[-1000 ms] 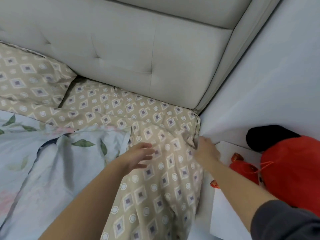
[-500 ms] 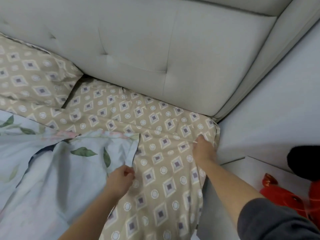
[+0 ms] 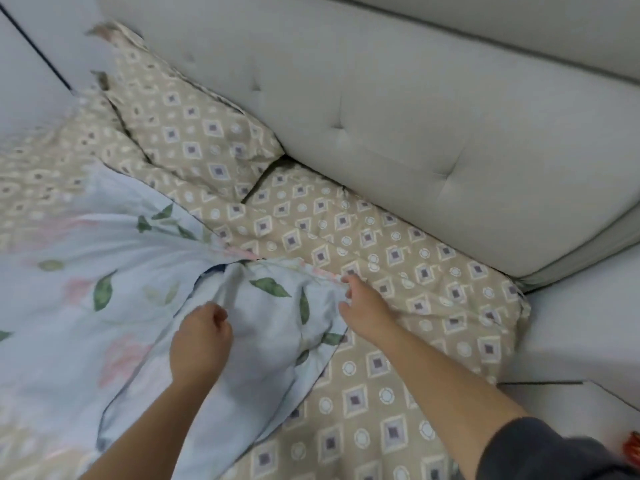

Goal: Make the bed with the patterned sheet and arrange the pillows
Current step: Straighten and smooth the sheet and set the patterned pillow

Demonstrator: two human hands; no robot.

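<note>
With the left hand [image 3: 201, 341] in a closed grip on a fold of the floral cover [image 3: 86, 289] and the right hand [image 3: 363, 311] half open at its edge, both should lift it clear of the patterned sheet [image 3: 381, 375] spread on the bed.

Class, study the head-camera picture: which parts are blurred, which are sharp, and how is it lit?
Head view: the far-left pillow and sheet are smeared by motion blur; both hands and the headboard look sharper; lighting is soft and even, without glare.

I see soft, even, shadowless light, with motion blur smearing everything left of the pillow [image 3: 194, 133].
</note>
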